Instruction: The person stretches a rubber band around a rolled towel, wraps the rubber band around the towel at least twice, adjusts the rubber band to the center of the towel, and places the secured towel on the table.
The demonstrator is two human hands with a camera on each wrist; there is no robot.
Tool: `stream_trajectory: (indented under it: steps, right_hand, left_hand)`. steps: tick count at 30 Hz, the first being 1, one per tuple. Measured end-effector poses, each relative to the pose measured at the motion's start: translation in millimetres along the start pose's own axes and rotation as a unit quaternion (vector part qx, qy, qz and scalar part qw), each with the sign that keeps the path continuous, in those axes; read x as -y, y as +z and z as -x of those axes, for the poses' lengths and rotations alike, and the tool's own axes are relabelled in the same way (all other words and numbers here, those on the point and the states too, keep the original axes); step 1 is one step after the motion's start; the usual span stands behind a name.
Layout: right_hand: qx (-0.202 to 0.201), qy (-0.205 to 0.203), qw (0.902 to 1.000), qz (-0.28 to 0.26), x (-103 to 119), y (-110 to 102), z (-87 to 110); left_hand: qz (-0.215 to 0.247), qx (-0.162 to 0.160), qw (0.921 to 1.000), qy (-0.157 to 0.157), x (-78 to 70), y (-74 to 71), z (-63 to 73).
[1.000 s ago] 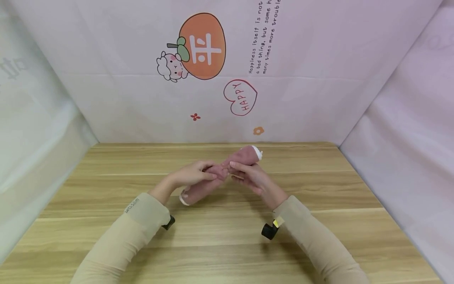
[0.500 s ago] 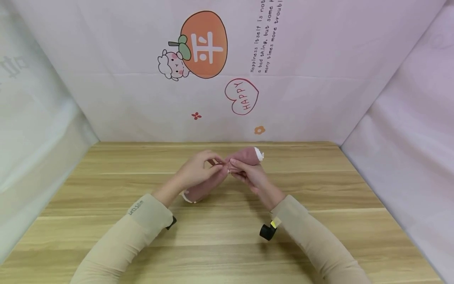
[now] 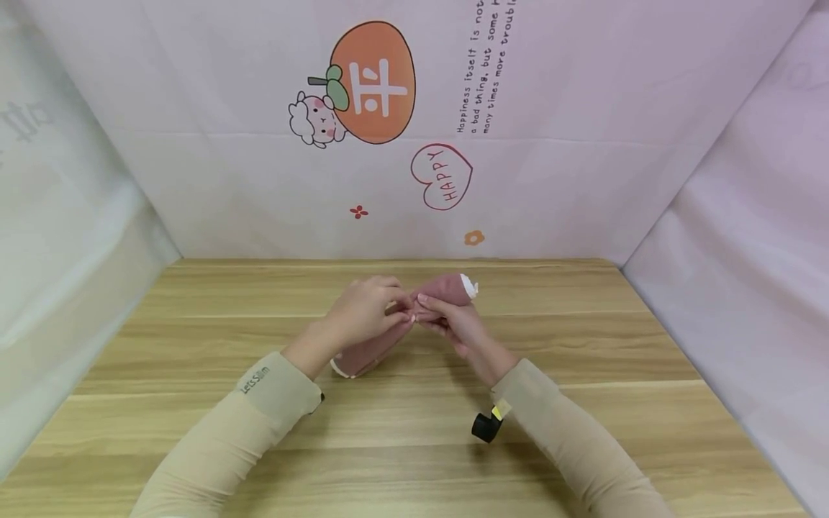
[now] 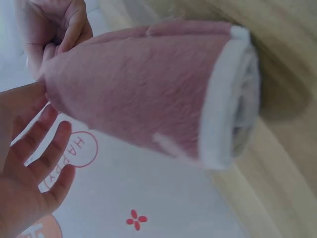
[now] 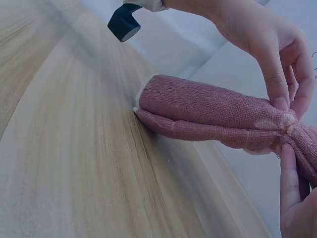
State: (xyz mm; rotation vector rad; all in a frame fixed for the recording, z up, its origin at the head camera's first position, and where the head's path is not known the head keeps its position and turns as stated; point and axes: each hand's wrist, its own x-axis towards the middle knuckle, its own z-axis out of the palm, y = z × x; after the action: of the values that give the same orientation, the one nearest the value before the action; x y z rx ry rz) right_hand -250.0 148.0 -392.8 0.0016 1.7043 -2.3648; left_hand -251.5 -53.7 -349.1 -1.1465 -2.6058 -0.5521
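A pink towel (image 3: 370,351) with white end edges is rolled into a long bundle and cinched narrow at its middle. It slants over the table, its right end farther back. My left hand (image 3: 365,311) pinches at the cinched middle from above, its other fingers loosely bent in the left wrist view. My right hand (image 3: 463,327) grips the roll just right of the cinch, thumb on top. In the right wrist view a thin band-like strand (image 5: 284,132) shows at the cinch, partly covered by fingertips. The roll's open end (image 4: 242,109) faces the left wrist camera.
The wooden table (image 3: 401,460) lies under both arms. White cloth walls (image 3: 259,194) with printed drawings stand at the back and sides. A black wrist camera (image 3: 486,427) sticks out below the right cuff; another camera (image 5: 124,22) is on the left wrist.
My left hand has moved from the towel's left half up to the cinch and now pinches there. My right hand keeps its grip; the towel's right end has dipped slightly.
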Motion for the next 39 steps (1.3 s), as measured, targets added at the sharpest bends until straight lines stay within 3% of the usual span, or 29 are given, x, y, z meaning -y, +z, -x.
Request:
stream_trajectory:
  steps: [4,9,15,21,27,31,35,39]
  right_hand:
    - [0.008,-0.004,0.9998,0.015,-1.7,0.4,-0.1]
    - [0.029,-0.012,0.9992,0.026,-3.2,3.4,-0.2]
    - [0.029,-0.011,0.9991,0.030,-4.6,6.7,-1.1]
    - [0.032,-0.011,0.9990,0.030,-4.5,7.4,-1.4]
    - [0.034,-0.018,0.9986,0.036,-3.8,-0.3,-2.6]
    - [0.023,-0.008,0.9993,0.028,-2.5,-5.3,-5.2]
    - [0.025,0.002,0.9994,0.024,-2.3,-8.3,-5.6]
    - [0.024,0.001,0.9993,0.029,-2.5,-10.9,-3.0]
  left_hand:
    - [-0.029,0.053,0.9982,0.000,-3.1,-5.7,-1.8]
    - [-0.073,0.119,0.9901,-0.012,-6.5,-10.5,-2.8]
    - [-0.088,0.149,0.9847,-0.022,-7.0,-10.7,-3.0]
    - [-0.077,0.143,0.9864,-0.022,-4.5,-8.1,-0.9]
    - [-0.092,0.124,0.9880,0.008,-2.1,-0.7,3.3]
    - [-0.070,0.109,0.9916,0.006,-1.8,2.6,3.8]
    - [-0.037,0.077,0.9963,0.003,-1.6,4.5,3.2]
    - [-0.016,0.019,0.9990,0.039,0.9,8.6,3.7]
